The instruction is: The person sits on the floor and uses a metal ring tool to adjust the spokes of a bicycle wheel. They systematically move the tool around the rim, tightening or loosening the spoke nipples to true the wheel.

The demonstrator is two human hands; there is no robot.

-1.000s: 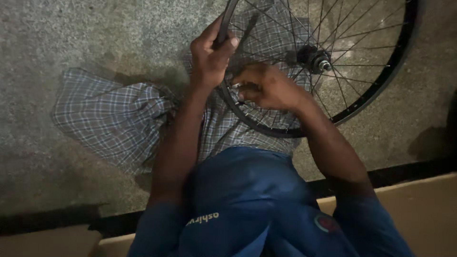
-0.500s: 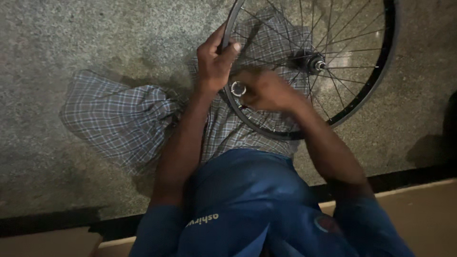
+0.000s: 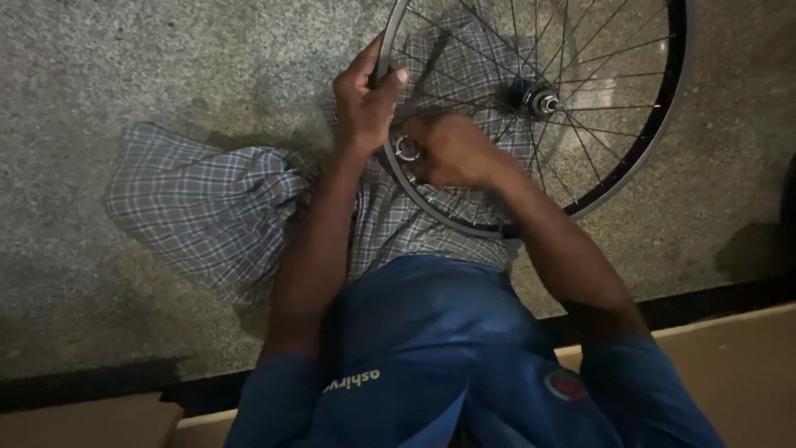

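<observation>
The bicycle wheel [image 3: 531,108] has no tyre and stands on the speckled stone floor [image 3: 124,66], near its far edge, with thin spokes running to the hub [image 3: 539,101] in the middle. Going left to right: a checked cloth [image 3: 199,207] lies spread on the floor, and part of it runs under the wheel. The left hand [image 3: 365,99] is closed around the wheel's dark rim [image 3: 655,124] on its left side, thumb on top. Just beside it, the right hand [image 3: 452,149] is curled at the rim, its fingers pinching a small silver tool [image 3: 406,149] with a round shape. Both arms come out of blue sleeves [image 3: 431,365]. A pale floor strip [image 3: 730,357] runs along the near edge.
</observation>
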